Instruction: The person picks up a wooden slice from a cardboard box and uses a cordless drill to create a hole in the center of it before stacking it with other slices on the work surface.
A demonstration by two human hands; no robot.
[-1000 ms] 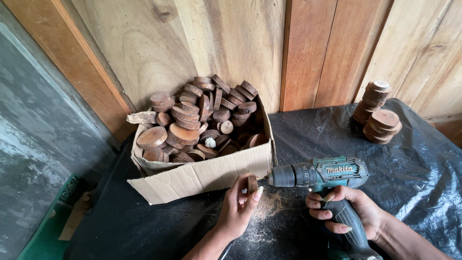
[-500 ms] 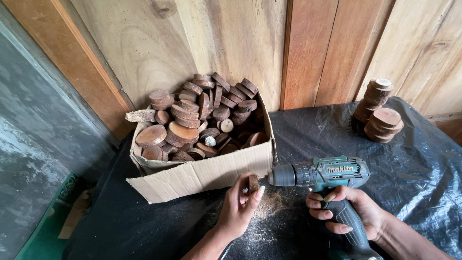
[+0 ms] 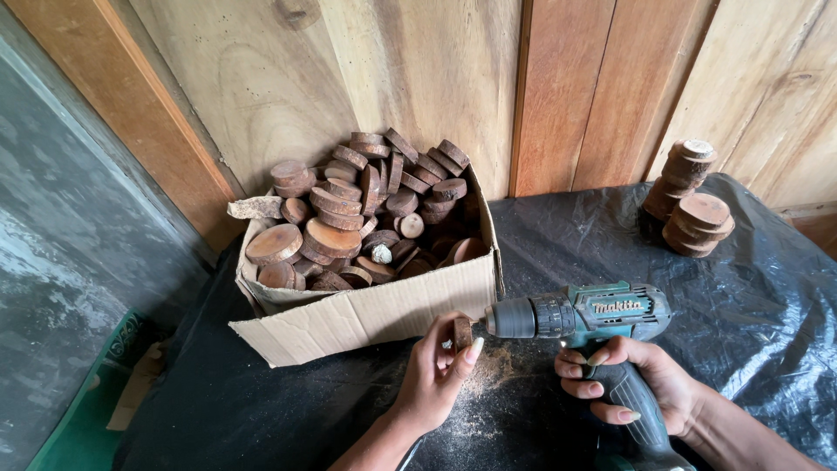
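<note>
Open black sheeting (image 3: 750, 305) is left right of the drill (image 3: 580, 316); passage leftward is blocked by the cardboard box (image 3: 366, 316) heaped with wooden discs (image 3: 366, 209); the far right corner is occupied by stacked discs (image 3: 689, 201)

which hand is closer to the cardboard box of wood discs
Left. The left hand holds a small wood disc just below the cardboard box front wall; the right hand grips the drill, farther right.

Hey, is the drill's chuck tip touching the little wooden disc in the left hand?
Touching: the head view shows the drill tip meeting the wooden disc pinched in the left hand, no gap.
</note>
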